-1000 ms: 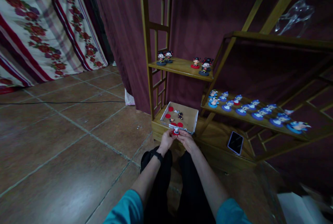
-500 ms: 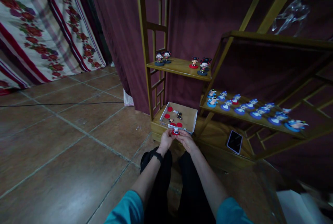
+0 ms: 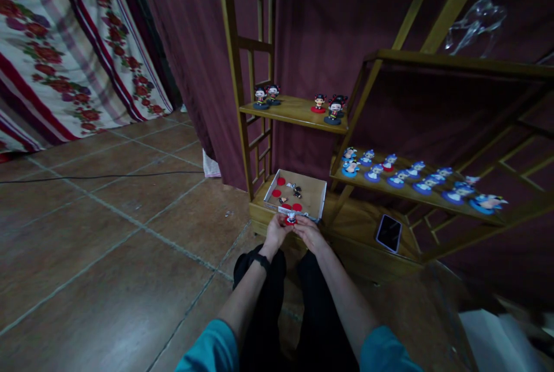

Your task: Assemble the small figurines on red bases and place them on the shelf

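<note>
Between my two hands is a small white figurine (image 3: 291, 217) on a round red base, upright. My left hand (image 3: 276, 232) grips its left side, and my right hand (image 3: 310, 232) grips its right side. Just beyond my fingers stands a shallow cardboard box (image 3: 319, 193) on the low shelf. Inside it lie several flat red discs (image 3: 276, 193) and a few small loose figurine pieces, among them a dark figurine (image 3: 297, 192). My hands partly hide the front edge of the box.
On the upper left shelf (image 3: 294, 111) stand several dark-haired figurines (image 3: 334, 110). The right shelf carries rows of blue and white figurines (image 3: 398, 177). A phone or tablet (image 3: 389, 233) lies on the bottom shelf. Clear plastic (image 3: 478, 23) hangs upper right. A cable (image 3: 108, 176) crosses the tiled floor.
The camera view has shifted slightly. My hands keep the red-based figurine in nearly the same place before the box; nothing else has visibly moved.
</note>
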Demonstrator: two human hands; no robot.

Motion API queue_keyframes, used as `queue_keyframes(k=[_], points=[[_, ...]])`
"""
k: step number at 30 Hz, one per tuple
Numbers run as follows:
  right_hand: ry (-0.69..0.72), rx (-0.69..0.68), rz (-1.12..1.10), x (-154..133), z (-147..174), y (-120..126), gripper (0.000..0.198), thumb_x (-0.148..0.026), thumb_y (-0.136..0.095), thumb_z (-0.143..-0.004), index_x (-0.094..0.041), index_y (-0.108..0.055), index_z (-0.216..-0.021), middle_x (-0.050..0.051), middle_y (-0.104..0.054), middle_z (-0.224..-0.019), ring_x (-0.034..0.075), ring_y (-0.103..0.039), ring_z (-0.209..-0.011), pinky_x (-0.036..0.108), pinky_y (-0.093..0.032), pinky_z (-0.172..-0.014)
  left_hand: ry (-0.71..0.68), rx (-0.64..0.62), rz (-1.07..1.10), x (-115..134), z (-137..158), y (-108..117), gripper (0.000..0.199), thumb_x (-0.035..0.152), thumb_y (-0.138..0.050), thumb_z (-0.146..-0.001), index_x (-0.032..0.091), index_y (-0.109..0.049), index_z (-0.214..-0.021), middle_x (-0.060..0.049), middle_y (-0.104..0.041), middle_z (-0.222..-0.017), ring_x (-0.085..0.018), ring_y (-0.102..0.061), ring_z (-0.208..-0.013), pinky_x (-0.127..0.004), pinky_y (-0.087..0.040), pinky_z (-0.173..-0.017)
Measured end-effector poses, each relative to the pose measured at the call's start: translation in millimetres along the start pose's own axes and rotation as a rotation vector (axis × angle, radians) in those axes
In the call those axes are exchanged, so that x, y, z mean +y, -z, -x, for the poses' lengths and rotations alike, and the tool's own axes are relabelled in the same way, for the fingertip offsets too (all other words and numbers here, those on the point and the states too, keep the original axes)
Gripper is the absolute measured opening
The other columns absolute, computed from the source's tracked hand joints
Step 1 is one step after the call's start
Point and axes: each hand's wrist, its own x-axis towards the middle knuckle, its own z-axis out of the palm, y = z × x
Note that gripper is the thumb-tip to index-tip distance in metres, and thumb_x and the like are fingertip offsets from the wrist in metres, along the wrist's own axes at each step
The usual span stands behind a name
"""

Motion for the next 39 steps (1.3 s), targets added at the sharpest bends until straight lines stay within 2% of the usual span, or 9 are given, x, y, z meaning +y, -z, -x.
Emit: queue_keyframes(k=[17, 27, 39], points=[[0.004, -0.03, 0.004, -2.4, 1.7, -0.1, 0.029, -0.015, -0.07, -0.055, -0.019, -0.062, -0.083, 0.004, -0.067, -0.089, 0.019, -0.061, -0.091, 0.041, -0.042, -0.089, 0.048, -0.076, -0.003, -3.1, -1.7, 3.3, 0.036, 0.012, -0.07, -0.051, 0.014, -0.064, -0.086, -0.001, -0.065, -0.073, -0.012, -0.054, -0.06, -0.025, -0.044, -0.062], [0.008, -0.024, 0.003, 0.8, -1.8, 3.1, 0.03, -0.015, -0.07, -0.055, -0.02, -0.062, -0.083, 0.004, -0.067, -0.089, 0.019, -0.062, -0.089, 0.04, -0.043, -0.087, 0.067, -0.082, 0.042, -4.1, -1.7, 3.7, 0.035, 0.011, -0.069, -0.052, 0.013, -0.062, -0.086, -0.001, -0.064, -0.075, -0.011, -0.055, -0.062, -0.024, -0.044, -0.063], [0.003, -0.014, -0.01, -2.1, 0.6, 0.2, 0.031, -0.014, -0.07, -0.054, -0.02, -0.062, -0.084, 0.003, -0.066, -0.09, 0.018, -0.062, -0.086, 0.037, -0.044, -0.084, 0.016, -0.035, 0.033, -4.1, -1.9, 2.2, 0.041, 0.007, -0.071, -0.045, 0.015, -0.054, -0.081, 0.003, -0.058, -0.068, -0.009, -0.054, -0.06, -0.022, -0.042, -0.06]])
